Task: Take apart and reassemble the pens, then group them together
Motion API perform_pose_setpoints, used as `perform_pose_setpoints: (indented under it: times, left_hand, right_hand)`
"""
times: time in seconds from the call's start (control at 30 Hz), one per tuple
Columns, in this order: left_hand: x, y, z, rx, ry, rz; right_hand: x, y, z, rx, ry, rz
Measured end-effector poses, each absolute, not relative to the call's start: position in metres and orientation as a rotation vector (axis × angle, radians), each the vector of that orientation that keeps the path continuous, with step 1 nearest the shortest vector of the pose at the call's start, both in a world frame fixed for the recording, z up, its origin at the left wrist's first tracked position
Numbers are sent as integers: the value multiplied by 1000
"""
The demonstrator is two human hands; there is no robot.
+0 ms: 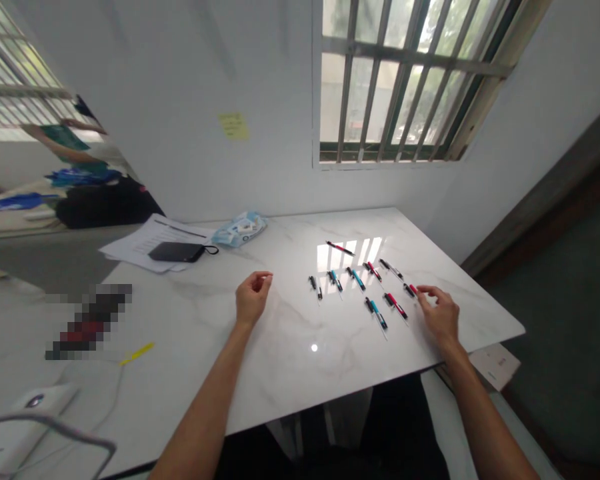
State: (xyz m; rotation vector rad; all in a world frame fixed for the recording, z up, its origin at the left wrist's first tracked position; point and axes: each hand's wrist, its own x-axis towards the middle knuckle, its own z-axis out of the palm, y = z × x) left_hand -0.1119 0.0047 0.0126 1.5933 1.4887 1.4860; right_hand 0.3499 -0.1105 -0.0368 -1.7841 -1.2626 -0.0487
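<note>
Several pens with black, red and blue barrels lie in two slanted rows on a white marble table (300, 360). My right hand (440, 313) rests at the right end of the near row, its fingertips touching a red pen (411, 290). Just to its left lie another red pen (396, 305) and a blue pen (377, 312). My left hand (253, 297) hovers over bare table left of the pens, fingers curled loosely with nothing visible in them. A single thin red pen (340, 248) lies apart at the back.
At the back left are papers (140, 247), a black pouch (177, 252) and a blue plastic packet (240, 230). A yellow strip (137, 353) and a white device (25, 417) sit near left. A wall and barred window (405, 80) stand behind.
</note>
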Motion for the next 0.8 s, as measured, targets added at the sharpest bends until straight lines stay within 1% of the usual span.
perform_pose_setpoints:
  times: [0.13, 0.27, 0.47, 0.63, 0.7, 0.8]
  left_hand:
    - [-125, 7, 7, 1685, 1673, 1587]
    - [-122, 1, 8, 1755, 1743, 1517]
    - [-125, -6, 0, 1839, 1824, 1403]
    - [-123, -13, -5, 1965, 1843, 1287]
    - [-119, -17, -3, 2079, 1836, 1351]
    - [-112, -23, 2, 2180, 1852, 1447]
  right_hand:
    - [326, -74, -18, -1707, -1385, -27]
    - [297, -5, -6, -1616, -1606, 26]
    - [257, 87, -3, -1961, -1815, 224]
    - [225, 98, 4, -1913, -1774, 234]
    - [202, 89, 8, -1804, -1724, 271]
    - [154, 60, 10, -1519, -1666, 406]
